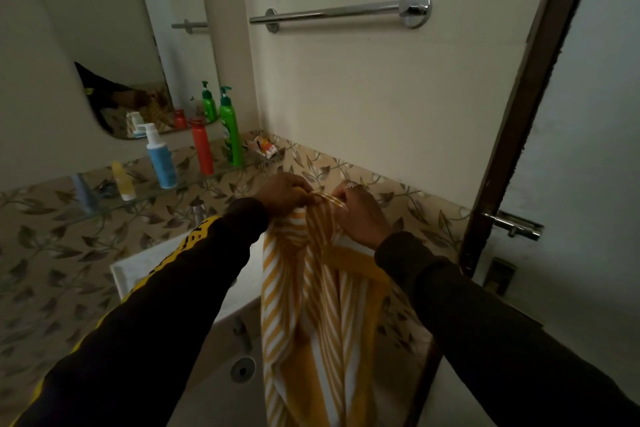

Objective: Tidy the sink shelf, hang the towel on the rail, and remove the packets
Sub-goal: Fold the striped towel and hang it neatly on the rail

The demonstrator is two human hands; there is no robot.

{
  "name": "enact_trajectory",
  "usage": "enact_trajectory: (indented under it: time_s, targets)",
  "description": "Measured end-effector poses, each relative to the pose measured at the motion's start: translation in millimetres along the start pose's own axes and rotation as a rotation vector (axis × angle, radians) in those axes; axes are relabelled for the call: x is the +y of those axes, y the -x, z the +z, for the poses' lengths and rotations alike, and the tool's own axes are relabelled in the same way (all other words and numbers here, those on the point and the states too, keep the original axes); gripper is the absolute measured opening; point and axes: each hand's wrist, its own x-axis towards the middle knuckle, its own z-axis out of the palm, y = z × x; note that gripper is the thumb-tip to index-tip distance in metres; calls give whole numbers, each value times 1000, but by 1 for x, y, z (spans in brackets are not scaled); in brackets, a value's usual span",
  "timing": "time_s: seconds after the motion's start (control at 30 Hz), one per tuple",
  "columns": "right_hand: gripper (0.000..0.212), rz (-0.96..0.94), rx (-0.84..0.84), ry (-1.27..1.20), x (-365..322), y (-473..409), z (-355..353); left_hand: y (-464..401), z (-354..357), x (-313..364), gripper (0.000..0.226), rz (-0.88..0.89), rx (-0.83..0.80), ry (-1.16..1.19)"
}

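Up top, towel (311, 305) (striped) in both hands

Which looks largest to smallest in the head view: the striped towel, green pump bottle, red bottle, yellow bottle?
1. Striped towel, though nearest the camera.
2. Green pump bottle.
3. Red bottle.
4. Yellow bottle.
All three bottles stand on the shelf.

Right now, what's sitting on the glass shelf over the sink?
On the glass shelf stand a green pump bottle, a red bottle, a white-and-blue pump bottle, and a small yellow bottle. Packets lie at its right end. Whatever lies behind the bottles is hidden.
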Motion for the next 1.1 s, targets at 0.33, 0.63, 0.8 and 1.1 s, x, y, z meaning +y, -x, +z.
enact_trajectory:
  time_s: [0.33, 0.63, 0.8, 1.1]
  targets:
    - [17, 243, 184, 96, 29, 8, -8, -1, -31, -36, 26, -135, 291, -16]
    - [27, 237, 49, -160, 30, 10, 2, 1, -37, -42, 25, -139, 324, 84]
    - [58, 157, -125, -273, 6, 12, 32, -7, -30, -25, 18, -102, 297, 116]
    - [50, 61, 15, -254, -19, 6, 42, -8, -21, -26, 22, -73, 152, 153]
